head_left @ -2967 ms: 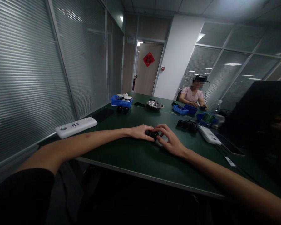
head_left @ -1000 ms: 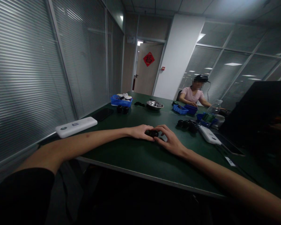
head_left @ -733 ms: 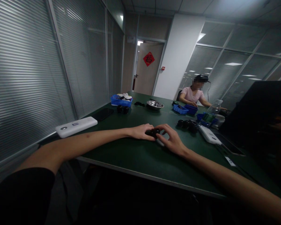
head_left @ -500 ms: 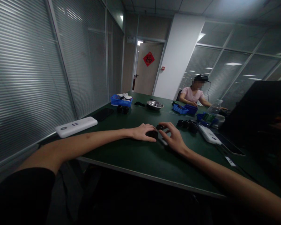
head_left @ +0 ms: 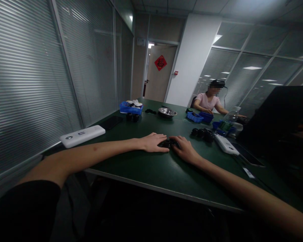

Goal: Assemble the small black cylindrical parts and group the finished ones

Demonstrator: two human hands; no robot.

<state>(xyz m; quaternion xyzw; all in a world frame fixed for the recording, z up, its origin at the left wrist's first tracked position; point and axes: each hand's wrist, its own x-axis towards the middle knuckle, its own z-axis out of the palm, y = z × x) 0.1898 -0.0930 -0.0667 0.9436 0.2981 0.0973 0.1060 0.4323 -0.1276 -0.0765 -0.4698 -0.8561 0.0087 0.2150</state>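
Note:
My left hand [head_left: 154, 142] lies low on the table, its fingers and thumb curved around a small, glossy black rounded piece [head_left: 166, 144]. Directly to its right, my right hand [head_left: 185, 149] has its fingers closed over a second dark piece [head_left: 175, 142], mostly covered by the fingers. The two pieces sit close together, and I cannot tell whether they are joined. Their exact kind is too dark and small to make out.
Several similar black pieces [head_left: 202, 134] stand right of my hands. Beyond are a metal bowl [head_left: 167, 116], a filled blue basket [head_left: 131, 109] and a plastic bottle [head_left: 228, 121]. White devices [head_left: 82, 135] lie on both sides. A person [head_left: 209, 101] sits across the table.
My right hand has come down from a raised pinch and now rests lower, with its black piece brought against or beside the one at my left hand. The left hand barely moved.

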